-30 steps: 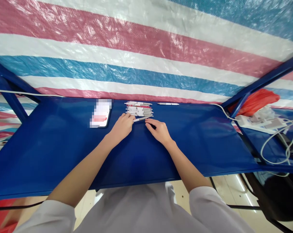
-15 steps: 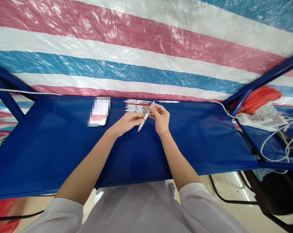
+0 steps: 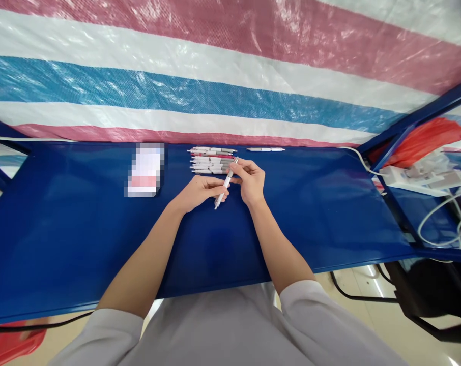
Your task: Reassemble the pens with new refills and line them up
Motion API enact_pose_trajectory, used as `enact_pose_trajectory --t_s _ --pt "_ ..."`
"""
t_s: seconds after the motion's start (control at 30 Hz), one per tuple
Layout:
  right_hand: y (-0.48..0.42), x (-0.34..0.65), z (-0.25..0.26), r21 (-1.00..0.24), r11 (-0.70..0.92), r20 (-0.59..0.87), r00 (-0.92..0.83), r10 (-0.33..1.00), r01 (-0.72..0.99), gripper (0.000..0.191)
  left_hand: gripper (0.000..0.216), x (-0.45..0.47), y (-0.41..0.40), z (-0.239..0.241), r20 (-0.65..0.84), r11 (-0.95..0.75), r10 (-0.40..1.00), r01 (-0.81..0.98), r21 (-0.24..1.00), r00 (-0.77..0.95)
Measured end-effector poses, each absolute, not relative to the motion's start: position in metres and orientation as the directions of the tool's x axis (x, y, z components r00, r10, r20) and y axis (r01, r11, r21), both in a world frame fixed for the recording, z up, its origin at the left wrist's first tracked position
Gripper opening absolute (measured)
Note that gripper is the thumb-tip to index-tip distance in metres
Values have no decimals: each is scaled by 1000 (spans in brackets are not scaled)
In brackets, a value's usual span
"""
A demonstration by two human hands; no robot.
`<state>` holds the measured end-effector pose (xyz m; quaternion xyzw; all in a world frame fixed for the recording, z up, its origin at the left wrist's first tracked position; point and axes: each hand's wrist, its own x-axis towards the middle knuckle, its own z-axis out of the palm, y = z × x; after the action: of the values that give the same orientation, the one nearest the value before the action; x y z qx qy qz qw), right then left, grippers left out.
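- The left hand (image 3: 202, 193) pinches a slim white-and-grey plastic pen (image 3: 228, 180) towards its lower end.
- The right hand (image 3: 252, 182) grips the same pen's upper end (it slants between both hands, over the smooth blue tabletop (image 3: 310, 213)).
- Just beyond lies a row of slender white, grey and red pens (image 3: 209, 160).

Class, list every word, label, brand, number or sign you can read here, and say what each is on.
No readable text anywhere.
Held pen, row of pens, lone pen: any print too small to read.
Phone: screen pixelated, unreadable.
Striped sheet: no lettering visible.
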<state>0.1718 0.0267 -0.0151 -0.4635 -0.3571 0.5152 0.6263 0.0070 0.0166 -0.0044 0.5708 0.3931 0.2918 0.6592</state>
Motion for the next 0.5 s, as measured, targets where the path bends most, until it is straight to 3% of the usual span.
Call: enact_pose_trajectory --t_s 0.5 --pt "25 173 -16 -930 -5 -38 82 996 -368 31 30 0 17 -6 -278 354 767 -19 935 578"
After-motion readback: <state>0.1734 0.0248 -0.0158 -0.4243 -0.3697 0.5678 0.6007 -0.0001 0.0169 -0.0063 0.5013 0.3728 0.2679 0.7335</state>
